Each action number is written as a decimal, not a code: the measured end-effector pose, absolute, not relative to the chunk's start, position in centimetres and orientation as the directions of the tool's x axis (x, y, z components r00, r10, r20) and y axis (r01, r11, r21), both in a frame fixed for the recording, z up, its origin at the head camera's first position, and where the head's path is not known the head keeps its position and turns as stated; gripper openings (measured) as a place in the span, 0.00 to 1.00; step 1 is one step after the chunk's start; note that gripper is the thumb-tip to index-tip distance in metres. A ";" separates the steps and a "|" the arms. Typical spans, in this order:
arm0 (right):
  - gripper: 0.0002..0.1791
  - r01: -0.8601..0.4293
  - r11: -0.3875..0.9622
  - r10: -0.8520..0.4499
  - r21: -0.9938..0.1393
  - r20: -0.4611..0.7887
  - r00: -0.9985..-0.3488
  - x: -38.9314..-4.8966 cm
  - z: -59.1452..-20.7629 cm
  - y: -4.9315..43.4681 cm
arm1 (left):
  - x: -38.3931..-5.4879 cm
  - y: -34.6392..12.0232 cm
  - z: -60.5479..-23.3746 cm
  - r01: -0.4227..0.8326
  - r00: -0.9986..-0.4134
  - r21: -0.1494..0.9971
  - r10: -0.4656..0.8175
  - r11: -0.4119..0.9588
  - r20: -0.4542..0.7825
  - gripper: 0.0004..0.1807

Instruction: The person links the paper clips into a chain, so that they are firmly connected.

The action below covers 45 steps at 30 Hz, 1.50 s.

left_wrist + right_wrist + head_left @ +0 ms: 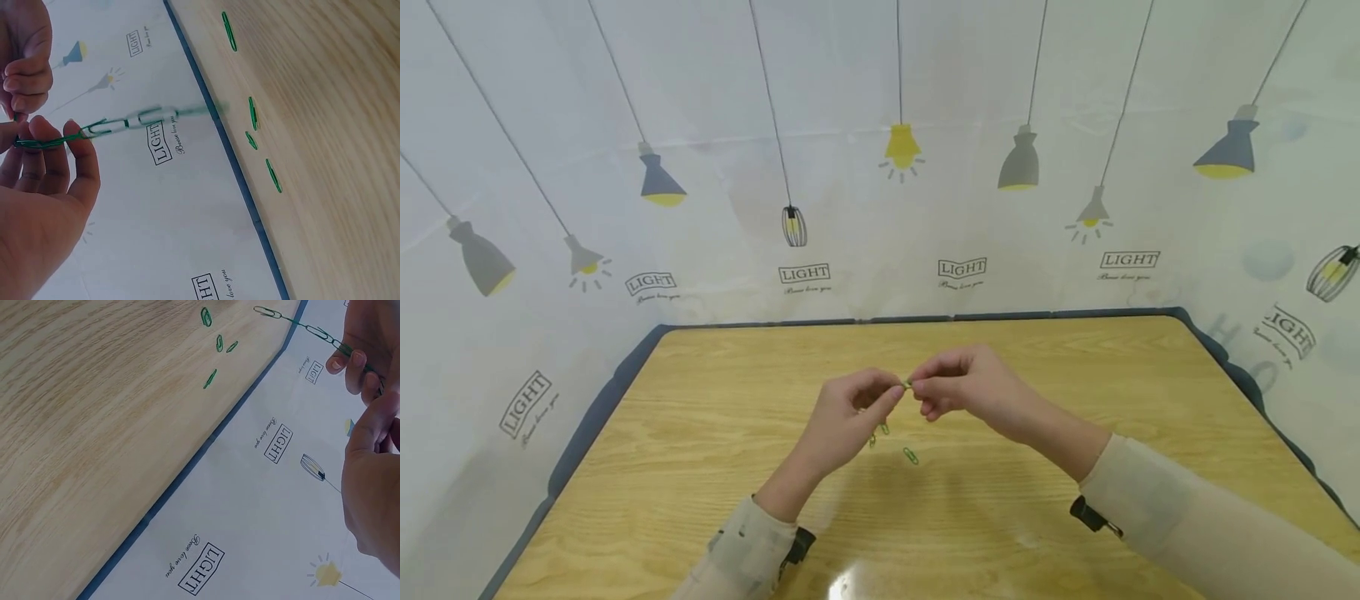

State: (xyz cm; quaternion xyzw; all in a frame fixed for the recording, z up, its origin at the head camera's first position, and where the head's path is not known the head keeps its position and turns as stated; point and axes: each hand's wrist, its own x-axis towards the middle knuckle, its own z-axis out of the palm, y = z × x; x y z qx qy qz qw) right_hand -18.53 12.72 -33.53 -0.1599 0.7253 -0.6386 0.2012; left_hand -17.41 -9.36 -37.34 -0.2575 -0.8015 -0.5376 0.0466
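Observation:
A chain of green paper clips (103, 127) hangs from my left hand (842, 421), whose thumb and fingers pinch its upper end. The lower links look blurred in the left wrist view, and the right wrist view shows the chain (320, 333) dangling below the fingers. My right hand (981, 387) meets the left fingertips and pinches a small bit of green wire (15, 117), mostly hidden by its fingers. Both hands are raised over the wooden table. Beneath them lie several loose green paper clips (911, 456), spread apart in the right wrist view.
The light wooden table (700, 500) has a dark blue edge strip (1000, 316) along its back and sides. Behind it stands a white sheet (850, 83) printed with lamps and the word LIGHT. Black clips (1088, 514) sit at the sleeve cuffs.

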 end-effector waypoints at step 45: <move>0.16 -0.106 0.548 -0.501 -0.829 -0.225 -0.836 -20.6 -44.4 11.4 | -17.4 -10.1 -37.7 0.409 -0.900 0.845 0.307 0.345 0.311 0.09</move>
